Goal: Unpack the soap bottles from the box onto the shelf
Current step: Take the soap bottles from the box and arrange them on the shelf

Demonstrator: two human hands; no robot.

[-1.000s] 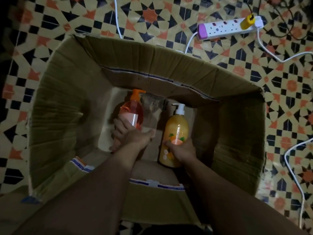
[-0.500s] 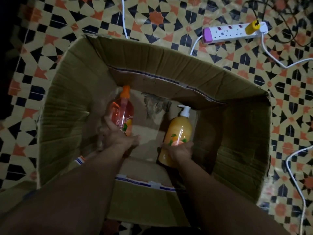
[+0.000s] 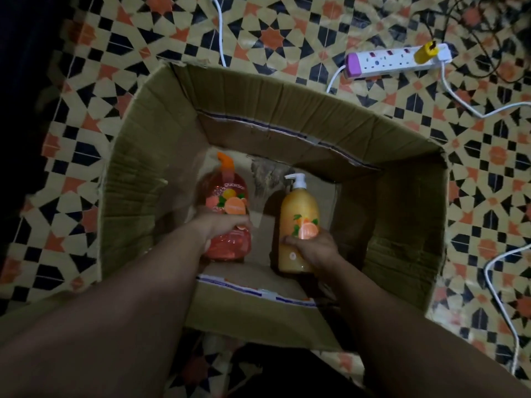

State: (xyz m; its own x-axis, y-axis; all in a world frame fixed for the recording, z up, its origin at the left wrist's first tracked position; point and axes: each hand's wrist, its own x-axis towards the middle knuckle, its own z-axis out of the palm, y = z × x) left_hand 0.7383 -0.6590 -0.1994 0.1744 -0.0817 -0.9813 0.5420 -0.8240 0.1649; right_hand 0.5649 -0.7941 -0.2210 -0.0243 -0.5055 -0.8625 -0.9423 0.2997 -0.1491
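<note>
— Cardboard box [image 3: 402, 225], brown, open-topped: where are the soaps?
— Both inside. My left hand [image 3: 221, 228] grips the red-orange plastic pump bottle [image 3: 227, 196]; my right hand [image 3: 313, 248] grips the yellow plastic white-pump bottle [image 3: 298, 208].

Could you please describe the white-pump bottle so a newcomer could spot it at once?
Look into the cardboard box on the patterned floor. Two soap bottles are inside; the right hand grips the one meant. This yellow-orange bottle is opaque with a white pump, unlike the pinkish-red bottle with an orange pump.
</note>
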